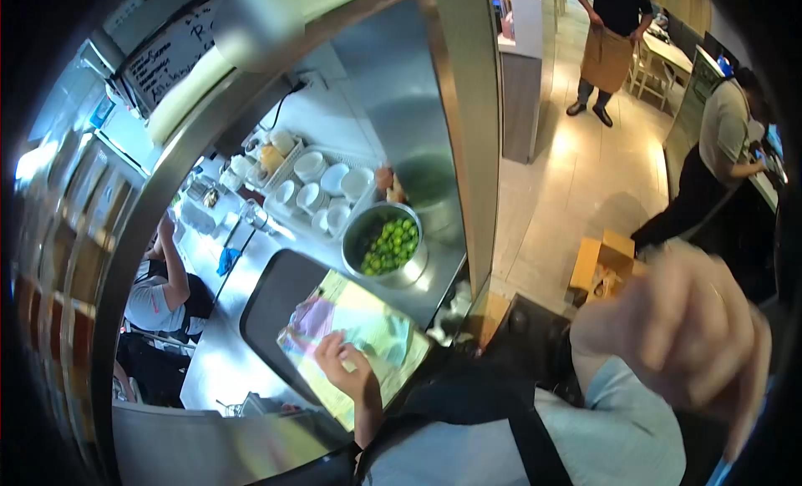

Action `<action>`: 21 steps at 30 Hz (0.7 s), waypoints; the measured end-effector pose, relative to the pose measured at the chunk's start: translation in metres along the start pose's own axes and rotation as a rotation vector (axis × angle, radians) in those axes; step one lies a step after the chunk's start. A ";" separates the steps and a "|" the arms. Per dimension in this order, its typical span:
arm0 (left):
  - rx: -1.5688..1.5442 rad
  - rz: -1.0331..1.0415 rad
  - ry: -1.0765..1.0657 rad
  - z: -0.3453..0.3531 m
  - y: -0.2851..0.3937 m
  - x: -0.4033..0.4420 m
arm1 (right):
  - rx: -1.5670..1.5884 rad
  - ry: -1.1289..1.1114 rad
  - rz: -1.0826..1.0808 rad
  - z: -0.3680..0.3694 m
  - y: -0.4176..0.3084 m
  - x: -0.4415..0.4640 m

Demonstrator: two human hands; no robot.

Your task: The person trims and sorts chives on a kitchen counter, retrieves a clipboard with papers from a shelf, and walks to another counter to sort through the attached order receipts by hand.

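Observation:
My left hand is over a pale yellow printed sheet on the counter, its fingers loosely bent and apart with nothing visible between them. Beneath and beside it lie a purplish paper and a teal paper; whether the fingertips touch them I cannot tell. The sheet overlaps a dark tray. My right hand is raised close to the camera on the right, over the floor side. Motion blurs its bent fingers, so its grip cannot be made out.
Behind the sheet stands a metal pot of small green produce. A basket holds several white bowls. One person is beyond the counter, another at right, a third farther back. An open cardboard box sits low down.

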State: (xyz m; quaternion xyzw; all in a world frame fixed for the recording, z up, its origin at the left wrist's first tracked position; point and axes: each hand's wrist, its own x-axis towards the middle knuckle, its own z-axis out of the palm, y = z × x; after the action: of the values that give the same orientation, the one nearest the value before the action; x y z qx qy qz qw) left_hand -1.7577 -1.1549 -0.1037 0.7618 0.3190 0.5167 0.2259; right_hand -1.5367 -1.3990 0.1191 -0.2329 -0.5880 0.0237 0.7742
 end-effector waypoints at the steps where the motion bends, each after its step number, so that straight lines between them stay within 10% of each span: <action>1: -0.034 0.089 -0.062 0.021 0.007 0.005 | -0.016 0.002 -0.030 -0.017 -0.014 0.005; 12: -0.199 0.249 -1.303 0.328 0.129 0.008 | 0.248 -0.297 0.238 -0.204 -0.075 0.063; 16: -0.166 0.265 -1.517 0.404 0.132 -0.002 | 0.770 -0.319 0.182 -0.293 -0.112 0.046; 21: -0.145 0.129 -1.570 0.458 0.130 0.010 | 0.628 -0.382 0.182 -0.352 -0.061 0.116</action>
State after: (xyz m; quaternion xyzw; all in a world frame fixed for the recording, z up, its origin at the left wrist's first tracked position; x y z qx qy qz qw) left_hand -1.2953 -1.2446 -0.1763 0.9039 -0.0130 -0.1404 0.4037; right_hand -1.1908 -1.5343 0.1771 -0.0272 -0.6627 0.3146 0.6791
